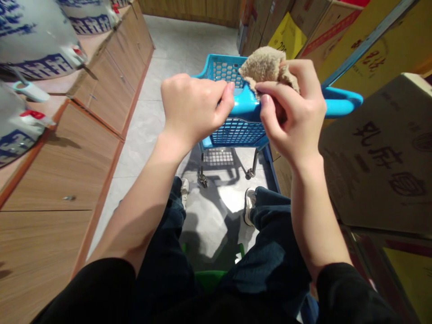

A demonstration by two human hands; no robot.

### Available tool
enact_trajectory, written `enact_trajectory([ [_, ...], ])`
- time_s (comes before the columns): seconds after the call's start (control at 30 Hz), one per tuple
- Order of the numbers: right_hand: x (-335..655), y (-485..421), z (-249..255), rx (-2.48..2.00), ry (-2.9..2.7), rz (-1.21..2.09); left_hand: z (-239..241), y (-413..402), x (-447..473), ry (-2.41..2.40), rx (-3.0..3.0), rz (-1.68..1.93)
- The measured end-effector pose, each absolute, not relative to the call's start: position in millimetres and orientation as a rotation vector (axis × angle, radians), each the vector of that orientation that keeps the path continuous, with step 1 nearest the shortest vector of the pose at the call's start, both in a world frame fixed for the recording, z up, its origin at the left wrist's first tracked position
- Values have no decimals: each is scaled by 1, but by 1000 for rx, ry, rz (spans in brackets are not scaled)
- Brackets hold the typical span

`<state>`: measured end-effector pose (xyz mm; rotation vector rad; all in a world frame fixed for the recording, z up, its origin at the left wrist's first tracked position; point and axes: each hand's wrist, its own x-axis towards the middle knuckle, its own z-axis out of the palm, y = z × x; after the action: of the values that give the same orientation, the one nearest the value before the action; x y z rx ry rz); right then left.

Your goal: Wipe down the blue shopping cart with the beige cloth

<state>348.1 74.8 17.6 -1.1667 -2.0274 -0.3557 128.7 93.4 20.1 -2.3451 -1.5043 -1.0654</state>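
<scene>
A blue plastic shopping cart [238,132] stands in front of me, its handle [246,106] running crosswise beneath both hands. Fingers wrapped round the left part of that handle, my left hand [195,103] is closed on it. My right hand [297,108] pinches a beige, fluffy cloth [265,65] against the handle's right part. The cloth bunches up above the thumb and fingers and hangs over the far side of the bar. Part of the handle is hidden behind my right hand.
Wooden cabinets [64,162] line the left side, with large white-and-blue jars [37,40] on top. Cardboard boxes [378,153] are stacked close on the right, near a yellow sign [288,33]. Grey tiled floor [168,45] lies between. A green seat edge [209,279] shows between my legs.
</scene>
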Motion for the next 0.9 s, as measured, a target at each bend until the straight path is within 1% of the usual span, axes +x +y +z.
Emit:
enact_trajectory([
  [0.07, 363, 81, 19, -1218, -1968, -332, 20, 93, 129, -1509, -2354, -1073],
  [0.17, 393, 95, 19, -1429, -1727, -422, 20, 93, 129, -1509, -2377, -1072],
  [0.23, 402, 99, 16, -1497, -1721, -423, 20, 94, 128, -1493, -2374, -1077],
  [0.37, 378, 85, 14, -1372, -1833, -412, 20, 94, 128, -1500, -2358, -1085],
  [0.5, 351, 69, 21, -1129, -2001, -272, 21, 93, 129, -1524, -2374, -1083],
  [0.6, 362, 73, 27, -1168, -1985, -225, 21, 93, 129, -1507, -2363, -1069],
  [0.73, 384, 86, 28, -1293, -1890, -300, 20, 93, 129, -1531, -2355, -1051],
  [0.9, 355, 75, 24, -1236, -1982, -307, 22, 92, 130, -1544, -2368, -1067],
])
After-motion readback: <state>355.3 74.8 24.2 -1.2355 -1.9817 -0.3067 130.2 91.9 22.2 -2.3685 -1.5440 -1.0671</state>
